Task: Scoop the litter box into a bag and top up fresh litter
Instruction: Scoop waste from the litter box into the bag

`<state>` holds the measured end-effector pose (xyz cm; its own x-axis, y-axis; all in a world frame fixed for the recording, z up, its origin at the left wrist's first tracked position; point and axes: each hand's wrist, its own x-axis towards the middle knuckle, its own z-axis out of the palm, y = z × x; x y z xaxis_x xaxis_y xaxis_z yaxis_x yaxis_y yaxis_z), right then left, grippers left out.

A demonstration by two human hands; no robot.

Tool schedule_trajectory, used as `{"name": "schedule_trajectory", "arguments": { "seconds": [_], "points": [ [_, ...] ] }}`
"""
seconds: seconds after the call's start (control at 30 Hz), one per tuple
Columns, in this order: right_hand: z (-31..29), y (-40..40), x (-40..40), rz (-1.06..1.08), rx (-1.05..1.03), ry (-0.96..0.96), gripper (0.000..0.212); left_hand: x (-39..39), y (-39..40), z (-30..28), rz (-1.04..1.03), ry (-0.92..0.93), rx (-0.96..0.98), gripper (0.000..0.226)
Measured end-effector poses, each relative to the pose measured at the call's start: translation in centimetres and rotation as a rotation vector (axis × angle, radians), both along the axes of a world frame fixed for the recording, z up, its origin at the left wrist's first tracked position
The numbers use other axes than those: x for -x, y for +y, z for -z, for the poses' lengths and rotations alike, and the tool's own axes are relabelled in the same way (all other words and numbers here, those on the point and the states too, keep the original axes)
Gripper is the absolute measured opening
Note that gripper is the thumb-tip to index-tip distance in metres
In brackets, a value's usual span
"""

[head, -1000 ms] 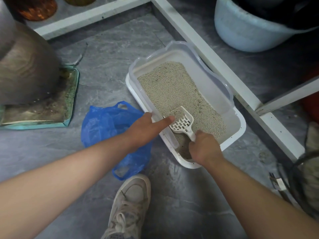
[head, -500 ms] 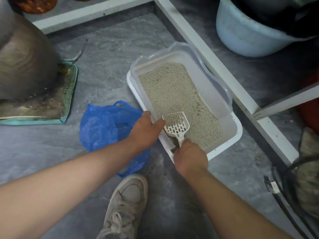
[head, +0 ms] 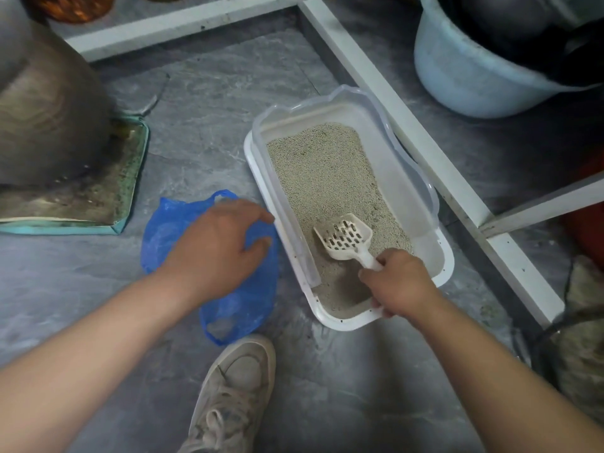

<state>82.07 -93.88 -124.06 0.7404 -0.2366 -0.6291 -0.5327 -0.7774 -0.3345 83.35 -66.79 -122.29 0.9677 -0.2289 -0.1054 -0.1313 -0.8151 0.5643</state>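
A white litter box point(head: 446, 256) with a clear rim lies on the grey floor, partly filled with beige litter point(head: 323, 171). My right hand point(head: 397, 282) grips the handle of a white slotted scoop point(head: 344, 238), whose head sits over the litter at the near end of the box. A crumpled blue plastic bag point(head: 242, 308) lies on the floor left of the box. My left hand point(head: 217, 248) hovers over the bag with relaxed, spread fingers, apart from the box wall.
A white frame rail point(head: 421, 135) runs diagonally right behind the box. A pale blue bucket point(head: 464, 73) stands at the far right. A large grey pot on a teal tray point(head: 127, 188) sits left. My shoe point(head: 235, 397) is just below the bag.
My left hand left the box's left wall and moved left over the blue bag. My right hand shifted the scoop to the right inside the box.
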Motion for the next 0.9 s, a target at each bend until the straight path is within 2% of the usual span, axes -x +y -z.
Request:
{"name": "schedule_trajectory", "arguments": {
  "seconds": [0.07, 0.1, 0.2, 0.27, 0.33, 0.47, 0.63, 0.73, 0.9],
  "points": [
    [-0.9, -1.0, -0.4, 0.045, -0.050, 0.049, 0.009, -0.4, 1.4, 0.0, 0.021, -0.195, -0.249, 0.039],
    [-1.3, -1.3, -0.5, 0.066, -0.064, 0.056, 0.010, -0.8, 2.1, 0.3, -0.025, -0.178, -0.342, 0.041],
    [-1.9, -2.2, -0.6, 0.086, -0.059, 0.036, 0.013, -1.2, 3.4, 1.2, -0.205, 0.088, -0.424, 0.047],
    [-2.1, -2.6, -0.6, 0.071, -0.035, 0.020, 0.013, -1.1, 3.9, 2.3, -0.249, 0.203, -0.393, 0.051],
    [-2.3, -2.8, -0.6, 0.087, -0.031, 0.021, 0.013, -1.1, 4.0, 3.0, -0.261, 0.240, -0.281, 0.051],
    [-2.9, -2.7, -0.5, 0.174, -0.117, 0.075, 0.013, -1.4, 3.4, 4.0, -0.206, 0.252, -0.225, 0.049],
    [-4.2, -2.9, -1.2, 0.149, -0.064, 0.034, 0.012, -1.4, 3.0, 4.2, -0.230, 0.183, -0.184, 0.046],
    [-5.6, -3.6, -2.2, 0.036, 0.079, -0.021, 0.012, -1.3, 2.5, 4.1, -0.240, 0.139, -0.164, 0.050],
    [-5.9, -3.9, -3.2, -0.390, 0.545, -0.122, 0.021, -1.2, 1.9, 3.6, -0.287, 0.198, -0.174, 0.056]
  ]
}}
